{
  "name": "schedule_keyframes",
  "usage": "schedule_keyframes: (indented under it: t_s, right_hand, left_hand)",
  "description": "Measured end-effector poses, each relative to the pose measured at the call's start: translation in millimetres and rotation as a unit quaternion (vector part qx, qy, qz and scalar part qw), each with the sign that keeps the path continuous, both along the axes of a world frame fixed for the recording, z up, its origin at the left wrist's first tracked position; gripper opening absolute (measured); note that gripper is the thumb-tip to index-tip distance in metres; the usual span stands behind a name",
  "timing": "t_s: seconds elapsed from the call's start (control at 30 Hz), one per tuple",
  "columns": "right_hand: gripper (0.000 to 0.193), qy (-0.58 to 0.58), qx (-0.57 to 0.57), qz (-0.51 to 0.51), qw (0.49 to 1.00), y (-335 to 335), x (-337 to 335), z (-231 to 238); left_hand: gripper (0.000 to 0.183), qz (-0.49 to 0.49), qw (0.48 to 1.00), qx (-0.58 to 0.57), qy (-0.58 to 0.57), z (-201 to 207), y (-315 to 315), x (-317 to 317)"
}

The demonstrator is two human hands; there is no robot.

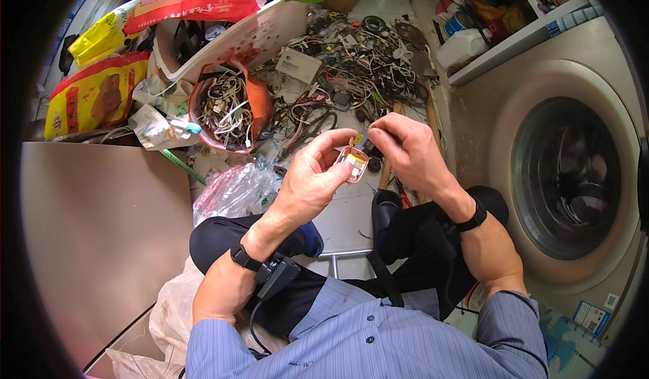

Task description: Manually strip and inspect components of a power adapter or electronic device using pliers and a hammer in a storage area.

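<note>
Left fingers (pixel 338 173) pinch case (pixel 362 171) (yellow piece (pixel 356 156) inside); right fingers (pixel 378 139) pressed together; bag (pixel 259 103): cables (pixel 224 107).

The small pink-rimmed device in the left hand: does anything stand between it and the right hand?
Only a small yellow piece shows between the right hand and the pink-rimmed device in the left hand; whether it joins either is too small to tell. Nothing else visible is in between.
</note>
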State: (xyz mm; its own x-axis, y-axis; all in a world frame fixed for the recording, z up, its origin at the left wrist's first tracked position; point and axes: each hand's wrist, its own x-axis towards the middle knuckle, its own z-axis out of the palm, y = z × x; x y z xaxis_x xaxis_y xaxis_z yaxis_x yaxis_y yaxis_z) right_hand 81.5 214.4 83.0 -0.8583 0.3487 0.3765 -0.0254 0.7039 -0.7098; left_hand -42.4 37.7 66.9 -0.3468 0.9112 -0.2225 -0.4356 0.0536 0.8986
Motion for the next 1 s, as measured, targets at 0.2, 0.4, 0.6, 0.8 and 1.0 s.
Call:
schedule_keyframes:
  t_s: [0.2, 0.4, 0.6, 0.8, 1.0]
  right_hand:
    - [0.025, -0.207, -0.400, -0.019, 0.893, 9.1, 0.0, -7.8]
    - [0.023, -0.097, -0.175, 0.028, 0.979, -4.3, -1.7, -14.5]
    - [0.030, -0.121, -0.249, 0.117, 0.954, -6.4, -2.7, -2.4]
    - [0.028, -0.202, -0.132, 0.159, 0.957, 0.7, -0.4, -15.0]
    - [0.027, -0.266, -0.134, 0.184, 0.937, 4.8, -2.3, -15.8]
  left_hand:
    - [0.046, 0.110, 0.994, 0.008, -0.003, -4.4, 3.9, 2.6]
    - [0.040, 0.092, 0.995, -0.045, 0.012, -13.7, -1.4, 2.8]
    - [0.040, 0.080, 0.977, -0.056, 0.188, -11.4, 0.8, 10.1]
    - [0.042, 0.077, 0.929, -0.036, 0.360, -9.6, -2.7, 14.3]
    - [0.039, 0.083, 0.879, -0.008, 0.470, -9.5, -2.7, 14.0]
